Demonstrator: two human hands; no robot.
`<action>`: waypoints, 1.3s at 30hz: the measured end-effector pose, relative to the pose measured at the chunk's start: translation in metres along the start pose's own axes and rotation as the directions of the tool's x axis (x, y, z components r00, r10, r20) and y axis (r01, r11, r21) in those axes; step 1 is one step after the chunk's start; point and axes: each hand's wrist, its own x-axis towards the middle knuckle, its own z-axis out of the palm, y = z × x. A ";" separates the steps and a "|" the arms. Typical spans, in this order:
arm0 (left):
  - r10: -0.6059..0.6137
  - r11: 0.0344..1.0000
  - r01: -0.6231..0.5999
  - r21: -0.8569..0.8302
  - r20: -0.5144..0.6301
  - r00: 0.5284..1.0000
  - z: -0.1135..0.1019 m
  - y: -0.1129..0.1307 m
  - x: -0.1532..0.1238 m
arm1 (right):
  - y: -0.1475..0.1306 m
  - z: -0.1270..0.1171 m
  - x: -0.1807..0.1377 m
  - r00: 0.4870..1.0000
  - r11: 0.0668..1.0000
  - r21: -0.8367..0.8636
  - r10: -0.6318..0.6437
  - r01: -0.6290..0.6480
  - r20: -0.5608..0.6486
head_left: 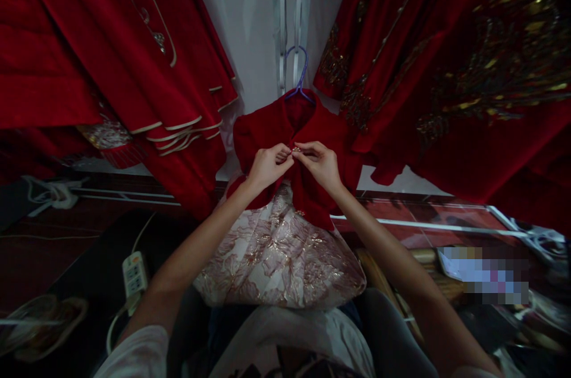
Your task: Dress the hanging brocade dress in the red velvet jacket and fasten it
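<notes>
A small red jacket point(259, 128) hangs in front of me on a purple hanger point(304, 72). Below its hem shows a pale pink and gold brocade skirt point(285, 259), spread toward my lap. At the front opening of the jacket, my left hand point(270, 165) is closed in a pinch on the edge. My right hand point(320, 165) pinches a small shiny button point(296, 150) from the other side, fingertips nearly meeting the left ones. The fingers partly hide the button. Lower on the front edge sits another small ornament point(300, 213).
Red garments with pale trim point(147, 57) hang at left, and red garments with gold sequins point(504, 69) at right. A power strip point(134, 277) with a cord lies at lower left. White rack bars point(428, 224) run low behind the jacket.
</notes>
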 end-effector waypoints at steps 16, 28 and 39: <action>0.190 0.981 -0.186 -0.047 0.100 0.977 0.027 -0.011 -0.001 | 0.026 0.006 -0.006 0.999 0.998 0.050 -0.035 0.034 0.019; -0.070 0.993 0.082 -0.081 0.137 0.988 0.051 -0.071 -0.033 | 0.084 -0.030 -0.038 0.946 0.906 -0.300 0.322 -0.298 0.032; -0.184 0.922 0.245 -0.300 0.219 0.958 0.055 -0.050 -0.049 | 0.047 -0.029 -0.042 0.921 0.909 0.165 0.389 -0.383 -0.005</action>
